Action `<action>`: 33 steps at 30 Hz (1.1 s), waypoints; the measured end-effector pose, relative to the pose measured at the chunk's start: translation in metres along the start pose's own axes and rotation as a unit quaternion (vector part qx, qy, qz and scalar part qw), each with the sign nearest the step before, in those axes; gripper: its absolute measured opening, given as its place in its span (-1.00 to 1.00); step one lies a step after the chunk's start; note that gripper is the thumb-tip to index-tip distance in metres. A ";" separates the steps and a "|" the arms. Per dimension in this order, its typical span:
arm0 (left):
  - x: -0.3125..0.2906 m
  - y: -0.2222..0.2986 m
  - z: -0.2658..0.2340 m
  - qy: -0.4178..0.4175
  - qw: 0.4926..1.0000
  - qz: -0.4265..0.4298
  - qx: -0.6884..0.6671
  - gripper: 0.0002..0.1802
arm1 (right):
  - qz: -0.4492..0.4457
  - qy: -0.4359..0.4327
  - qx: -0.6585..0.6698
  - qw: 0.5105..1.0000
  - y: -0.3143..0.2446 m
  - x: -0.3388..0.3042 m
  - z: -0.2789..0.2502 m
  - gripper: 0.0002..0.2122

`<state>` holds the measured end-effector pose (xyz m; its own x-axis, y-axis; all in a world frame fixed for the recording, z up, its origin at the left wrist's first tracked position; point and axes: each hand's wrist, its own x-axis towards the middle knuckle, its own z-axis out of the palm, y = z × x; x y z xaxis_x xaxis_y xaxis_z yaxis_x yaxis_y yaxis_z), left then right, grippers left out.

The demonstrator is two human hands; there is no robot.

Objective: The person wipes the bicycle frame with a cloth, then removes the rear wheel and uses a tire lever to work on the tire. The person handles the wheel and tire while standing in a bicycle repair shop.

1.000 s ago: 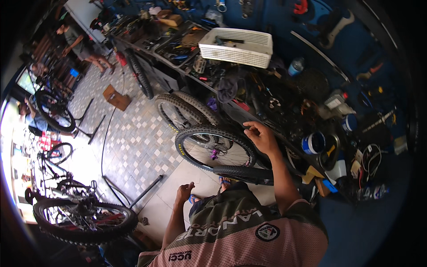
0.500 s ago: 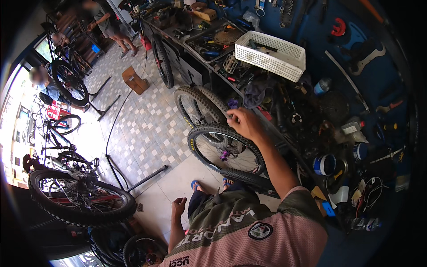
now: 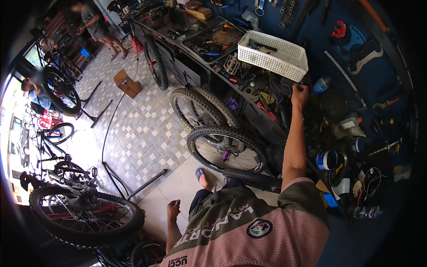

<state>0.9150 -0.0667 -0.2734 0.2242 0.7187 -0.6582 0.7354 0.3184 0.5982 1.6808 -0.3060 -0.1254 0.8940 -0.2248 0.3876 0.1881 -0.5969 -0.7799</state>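
My right hand (image 3: 300, 95) reaches over the workbench, fingers closed on a dark grey rag (image 3: 280, 88) just below the front corner of a white perforated plastic basket (image 3: 273, 54). Part of the rag hangs to the left of my fingers over the bench. Low beside my body, my left hand (image 3: 173, 208) is closed with its fingers curled; what it holds, if anything, is too small to make out. Between me and the bench leans a bicycle wheel with a knobbly tyre (image 3: 227, 151) and a purple hub.
More wheels (image 3: 198, 107) lean against the bench, which is crowded with tools and a tray (image 3: 213, 42). Blue tubs (image 3: 327, 159) stand at right. Upside-down bikes (image 3: 84, 213) are on the left. A cardboard box (image 3: 127, 83) and hose lie on the tiles. Two people are farther back.
My right hand has moved right and up from above the wheels to the basket's corner. The dark rag has shifted right with it. My left hand has dropped slightly, still curled.
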 end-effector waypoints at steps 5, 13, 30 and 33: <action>0.025 0.027 -0.014 -0.007 0.999 0.016 0.034 -0.50 | -0.048 -0.029 -0.087 0.995 0.011 0.005 -0.016 -0.65; 0.005 0.016 0.000 -0.018 0.998 -0.002 0.054 -0.46 | 0.208 -0.253 0.298 0.897 0.004 0.020 -0.040 -0.72; -0.057 -0.041 0.050 -0.027 0.997 -0.072 -0.002 -0.50 | -0.005 -0.272 -0.322 0.907 0.074 0.041 -0.008 -0.54; -0.068 -0.053 0.050 -0.008 0.997 -0.082 0.007 -0.48 | 0.019 -0.320 -0.321 0.891 0.031 0.029 -0.005 -0.53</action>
<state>0.8929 -0.1632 -0.2834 0.1115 0.6475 -0.7539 0.7713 0.4219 0.4765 1.7103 -0.3344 -0.1361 0.9821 0.1081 -0.1543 0.0644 -0.9622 -0.2645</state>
